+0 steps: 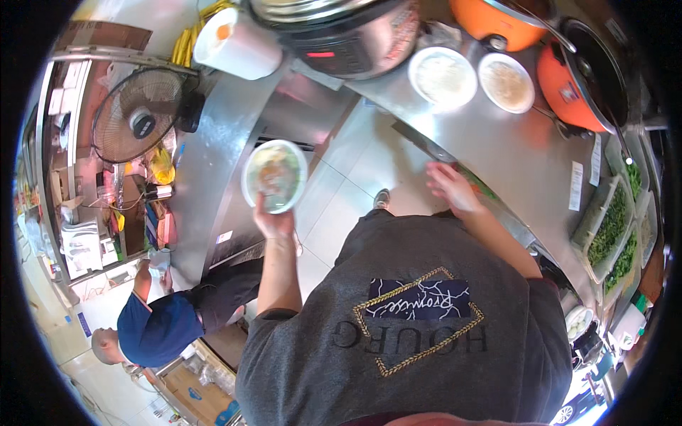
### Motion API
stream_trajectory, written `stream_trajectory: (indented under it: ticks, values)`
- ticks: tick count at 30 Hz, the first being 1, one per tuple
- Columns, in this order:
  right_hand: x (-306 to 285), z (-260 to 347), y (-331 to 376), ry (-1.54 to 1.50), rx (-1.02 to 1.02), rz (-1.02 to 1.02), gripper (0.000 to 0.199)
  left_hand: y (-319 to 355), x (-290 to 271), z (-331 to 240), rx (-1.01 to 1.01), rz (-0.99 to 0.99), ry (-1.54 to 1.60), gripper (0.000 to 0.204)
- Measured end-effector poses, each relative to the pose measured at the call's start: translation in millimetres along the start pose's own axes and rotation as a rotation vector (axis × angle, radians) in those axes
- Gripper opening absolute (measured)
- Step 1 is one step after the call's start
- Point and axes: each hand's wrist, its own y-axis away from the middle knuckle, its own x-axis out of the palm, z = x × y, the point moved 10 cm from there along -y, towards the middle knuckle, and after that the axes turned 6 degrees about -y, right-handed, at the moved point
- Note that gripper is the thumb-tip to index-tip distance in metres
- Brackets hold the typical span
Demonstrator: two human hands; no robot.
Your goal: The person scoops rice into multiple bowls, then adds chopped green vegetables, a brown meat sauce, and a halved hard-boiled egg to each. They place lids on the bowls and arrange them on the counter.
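Steel counter (511, 153) (two filled bowls (442, 77)), soup bowl (274, 175) aloft.

You've got two white paper slips (577, 185) stuck on the steel counter (511, 153) at about 3 o'clock, narrow upright strips side by side. Up at 12 o'clock the big cooker (348, 35) shows a small red glowing display (321, 54). Over at 9 o'clock, a white label (224, 236) sits low on the steel cabinet (213, 184).
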Motion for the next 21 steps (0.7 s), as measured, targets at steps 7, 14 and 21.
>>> stream_trajectory:
  ticks: [7,14,21]
  values:
    - [-3,-83,13,-0.235,0.112,-0.308,0.033,-164,-118,-184,0.286,-0.21,-0.096,0.041]
    - [-37,-83,83,-0.255,0.014,-0.658,0.028,-244,-164,-210,0.377,-0.491,-0.58,0.037]
    - [-110,-36,178,-0.067,-0.263,-0.937,0.03,-192,-21,-54,0.519,-0.358,-0.967,0.035]
